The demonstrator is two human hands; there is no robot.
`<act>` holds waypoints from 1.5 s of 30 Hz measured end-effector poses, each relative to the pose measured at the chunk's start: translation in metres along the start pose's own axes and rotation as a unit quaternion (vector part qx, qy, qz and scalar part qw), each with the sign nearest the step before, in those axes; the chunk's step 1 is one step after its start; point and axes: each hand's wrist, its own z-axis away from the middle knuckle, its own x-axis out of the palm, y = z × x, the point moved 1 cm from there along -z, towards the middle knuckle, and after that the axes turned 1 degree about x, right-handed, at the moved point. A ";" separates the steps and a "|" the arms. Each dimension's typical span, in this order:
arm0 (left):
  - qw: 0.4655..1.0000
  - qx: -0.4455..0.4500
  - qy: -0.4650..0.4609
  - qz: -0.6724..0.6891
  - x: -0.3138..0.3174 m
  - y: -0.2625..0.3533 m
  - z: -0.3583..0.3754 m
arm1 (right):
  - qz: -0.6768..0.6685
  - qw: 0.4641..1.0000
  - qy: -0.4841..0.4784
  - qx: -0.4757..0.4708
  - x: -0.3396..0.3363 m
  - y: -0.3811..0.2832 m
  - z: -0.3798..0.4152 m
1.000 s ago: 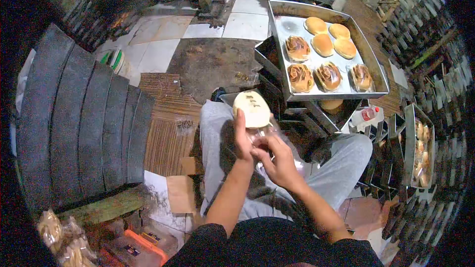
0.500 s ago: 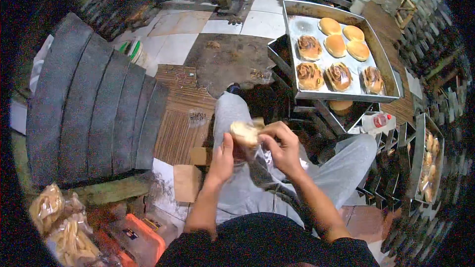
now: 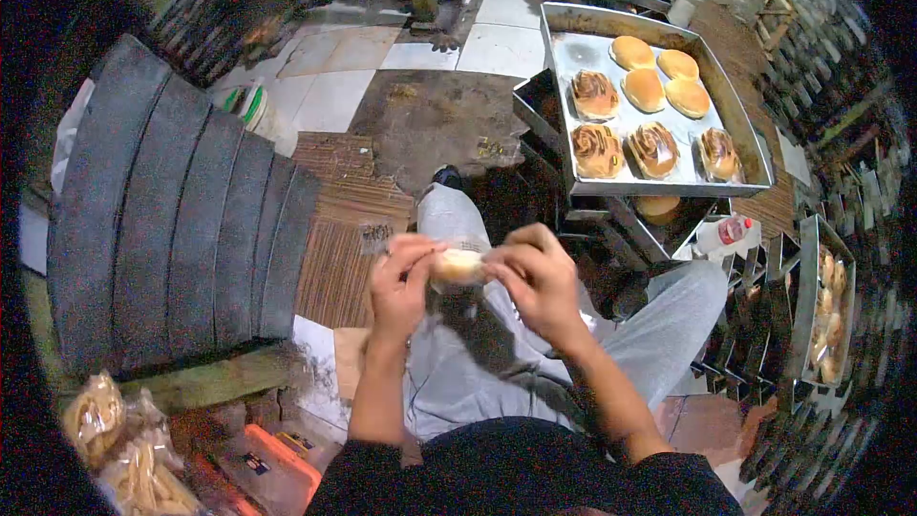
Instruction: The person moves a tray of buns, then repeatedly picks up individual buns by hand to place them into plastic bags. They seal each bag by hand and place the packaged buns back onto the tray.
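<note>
A pale bun (image 3: pixel 458 266), in what looks like a clear plastic wrapper, hangs between my hands above my lap. My left hand (image 3: pixel 400 279) pinches its left end with fingers closed. On the other side, my right hand (image 3: pixel 535 277) has its thumb and fingers pressed together at the wrapper's right end. Fine detail of the plastic is blurred. To the upper right, a metal tray (image 3: pixel 747 119) holds several plain buns (image 3: pixel 688 97) and several buns with brown swirls (image 3: pixel 654 149), at least some of them wrapped.
Stacked dark trays (image 3: pixel 143 220) stand at the left. Bagged bread (image 3: pixel 148 478) and an orange-edged container (image 3: pixel 287 459) lie at the lower left. A bottle (image 3: pixel 723 234) is below the tray; another tray of bread (image 3: pixel 829 311) stands at the far right.
My left hand has moved up and closed on the left end of the wrapped bun. The bun has shifted slightly left and now lies level between both hands.
</note>
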 end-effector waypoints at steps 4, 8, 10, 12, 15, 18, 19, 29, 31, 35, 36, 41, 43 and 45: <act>0.952 -0.244 0.063 0.175 0.004 0.018 0.019 | -0.105 0.990 0.062 0.068 -0.004 0.023 0.008; 0.993 -0.106 0.051 0.027 0.002 0.008 0.026 | -0.253 0.945 0.028 0.206 -0.008 0.052 0.012; 0.987 -0.146 0.045 0.052 0.004 0.012 0.018 | -0.258 0.931 0.057 0.251 -0.008 0.042 0.011; 0.986 -0.167 0.024 0.015 0.014 0.017 -0.001 | -0.239 0.929 0.020 0.280 -0.007 0.045 -0.006; 0.990 -0.094 0.010 -0.101 0.019 -0.006 -0.009 | -0.293 0.908 0.012 0.299 0.019 0.085 -0.018; 0.981 -0.158 -0.019 -0.113 -0.004 0.016 0.000 | -0.358 0.877 -0.022 0.320 0.037 0.103 0.012; 0.973 -0.202 -0.030 -0.110 -0.010 0.022 0.011 | -0.365 0.869 -0.036 0.331 0.047 0.109 0.031; 0.839 -0.521 -0.031 0.157 0.036 0.022 0.124 | -0.646 0.590 0.050 0.481 0.052 0.068 0.071; 0.831 -0.509 -0.170 0.148 0.063 0.050 0.112 | -0.603 0.707 0.052 0.367 0.037 0.065 0.058; 0.875 -0.230 -0.417 -0.085 0.095 0.037 0.110 | -0.293 0.909 0.279 0.095 -0.062 0.021 -0.004; 0.895 -0.168 -0.399 -0.111 0.109 0.019 0.128 | -0.140 0.909 0.393 0.013 -0.085 0.014 -0.030; 0.850 -0.021 -0.479 -0.217 0.145 -0.019 0.161 | 0.300 0.868 0.358 -0.166 -0.146 -0.018 -0.152; 0.955 0.024 -0.256 -0.150 0.141 -0.008 0.151 | 0.269 0.840 0.409 -0.233 -0.153 -0.053 -0.150; 0.947 0.047 -0.306 -0.083 0.142 -0.031 0.163 | 0.143 0.884 0.389 -0.216 -0.138 -0.049 -0.119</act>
